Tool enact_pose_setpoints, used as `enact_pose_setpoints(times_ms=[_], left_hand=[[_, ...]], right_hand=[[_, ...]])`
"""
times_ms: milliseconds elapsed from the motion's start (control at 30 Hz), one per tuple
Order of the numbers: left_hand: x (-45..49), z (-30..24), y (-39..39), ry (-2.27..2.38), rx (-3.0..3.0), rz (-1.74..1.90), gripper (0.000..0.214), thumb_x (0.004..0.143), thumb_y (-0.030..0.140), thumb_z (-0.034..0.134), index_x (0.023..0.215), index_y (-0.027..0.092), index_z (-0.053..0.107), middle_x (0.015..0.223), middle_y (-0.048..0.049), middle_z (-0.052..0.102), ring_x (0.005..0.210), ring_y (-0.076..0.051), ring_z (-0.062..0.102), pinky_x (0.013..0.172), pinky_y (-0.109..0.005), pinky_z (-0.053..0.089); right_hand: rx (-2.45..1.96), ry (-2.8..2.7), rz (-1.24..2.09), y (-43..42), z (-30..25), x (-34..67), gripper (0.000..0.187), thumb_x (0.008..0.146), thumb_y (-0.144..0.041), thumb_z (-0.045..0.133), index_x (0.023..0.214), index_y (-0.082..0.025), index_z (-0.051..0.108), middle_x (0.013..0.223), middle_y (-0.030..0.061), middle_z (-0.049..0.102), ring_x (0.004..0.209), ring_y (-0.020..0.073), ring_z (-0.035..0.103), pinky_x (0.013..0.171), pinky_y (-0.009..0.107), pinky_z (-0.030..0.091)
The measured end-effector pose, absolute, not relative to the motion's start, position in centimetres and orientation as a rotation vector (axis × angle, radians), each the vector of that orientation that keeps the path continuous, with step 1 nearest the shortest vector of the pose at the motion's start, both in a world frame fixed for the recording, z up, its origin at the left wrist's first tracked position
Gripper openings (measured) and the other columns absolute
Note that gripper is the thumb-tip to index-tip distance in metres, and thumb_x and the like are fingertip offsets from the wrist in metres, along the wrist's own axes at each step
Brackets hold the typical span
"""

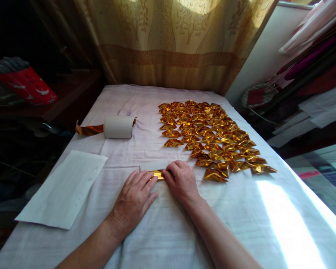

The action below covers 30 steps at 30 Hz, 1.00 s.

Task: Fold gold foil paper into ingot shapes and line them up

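A sheet of gold foil paper point(159, 175) with a pale backing lies partly folded on the white cloth. Fingers stretched out flat, my left hand point(136, 196) presses on the sheet's left part. My right hand point(182, 181) pinches the right end between thumb and curled fingers. Both hands hide much of the paper. Beyond my right hand, rows of folded gold foil ingots point(204, 130) cover the right side of the table. The nearest ingot point(216, 174) sits just right of my right hand.
A pale roll point(118, 127) with a gold strip trailing left lies at the back left. A white printed sheet point(64, 190) rests at the left edge. Beyond the table hangs a curtain point(170, 59). A red container point(30, 86) stands on a side shelf; clothes hang at right.
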<state>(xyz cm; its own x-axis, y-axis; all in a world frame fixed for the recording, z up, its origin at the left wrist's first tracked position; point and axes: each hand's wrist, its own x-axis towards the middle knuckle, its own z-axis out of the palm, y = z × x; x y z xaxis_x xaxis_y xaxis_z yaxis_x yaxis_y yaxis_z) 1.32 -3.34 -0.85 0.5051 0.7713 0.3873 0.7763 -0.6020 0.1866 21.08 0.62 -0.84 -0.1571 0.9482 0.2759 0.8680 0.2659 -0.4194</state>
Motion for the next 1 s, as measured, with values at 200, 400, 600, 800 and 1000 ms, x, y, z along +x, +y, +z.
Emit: enact_pose_setpoints(times_ms=[200, 400, 600, 800, 1000], left_hand=[[1.55, -1.23, -3.69, -1.356, -2.759, -0.699, 0.041, 0.098, 0.033, 0.049, 0.137, 0.020, 0.054, 0.133, -0.0102, 0.064, 0.125, -0.025, 0.057, 0.109, -0.044, 0.045], [1.50, -1.03, -3.61, -1.342, -2.756, -0.689, 0.041, 0.097, 0.032, 0.051, 0.135, 0.016, 0.055, 0.133, -0.0105, 0.064, 0.124, -0.025, 0.058, 0.108, -0.042, 0.047], [1.65, -1.14, -3.63, -1.341, -2.729, -0.680, 0.038, 0.098, 0.033, 0.050, 0.130, 0.015, 0.058, 0.131, -0.0111, 0.065, 0.123, -0.026, 0.059, 0.106, -0.042, 0.047], [1.69, -1.23, -3.59, -1.345, -2.716, -0.631, 0.037, 0.099, 0.033, 0.047, 0.128, 0.014, 0.060, 0.131, -0.0110, 0.065, 0.122, -0.026, 0.059, 0.106, -0.042, 0.046], [1.82, -0.94, -3.54, -1.331, -2.711, -0.626, 0.037, 0.099, 0.032, 0.047, 0.128, 0.014, 0.061, 0.129, -0.0117, 0.066, 0.121, -0.025, 0.059, 0.105, -0.041, 0.047]], right_hand=[[-1.629, -2.054, 0.205, 0.68, -1.03, 21.12, 0.016, 0.092, -0.032, 0.063, 0.079, -0.023, 0.065, 0.083, 0.0035, 0.065, 0.083, 0.0205, 0.057, 0.073, 0.032, 0.037], [-1.645, -2.046, 0.207, 0.67, -1.30, 21.06, 0.015, 0.092, -0.032, 0.061, 0.080, -0.022, 0.063, 0.084, 0.0043, 0.064, 0.083, 0.0212, 0.058, 0.074, 0.032, 0.037], [-1.620, -1.997, 0.158, 0.48, -1.64, 21.03, 0.014, 0.093, -0.030, 0.057, 0.102, -0.020, 0.061, 0.092, 0.0068, 0.066, 0.088, 0.0235, 0.058, 0.079, 0.034, 0.039], [-1.620, -2.005, 0.187, 0.01, -0.89, 20.65, 0.026, 0.085, -0.038, 0.066, 0.103, -0.020, 0.061, 0.096, 0.0079, 0.065, 0.092, 0.0259, 0.057, 0.082, 0.036, 0.040], [-1.603, -2.011, 0.251, -0.15, -0.83, 20.78, 0.027, 0.083, -0.033, 0.067, 0.106, -0.021, 0.060, 0.103, 0.0085, 0.065, 0.096, 0.0261, 0.058, 0.086, 0.039, 0.041]])
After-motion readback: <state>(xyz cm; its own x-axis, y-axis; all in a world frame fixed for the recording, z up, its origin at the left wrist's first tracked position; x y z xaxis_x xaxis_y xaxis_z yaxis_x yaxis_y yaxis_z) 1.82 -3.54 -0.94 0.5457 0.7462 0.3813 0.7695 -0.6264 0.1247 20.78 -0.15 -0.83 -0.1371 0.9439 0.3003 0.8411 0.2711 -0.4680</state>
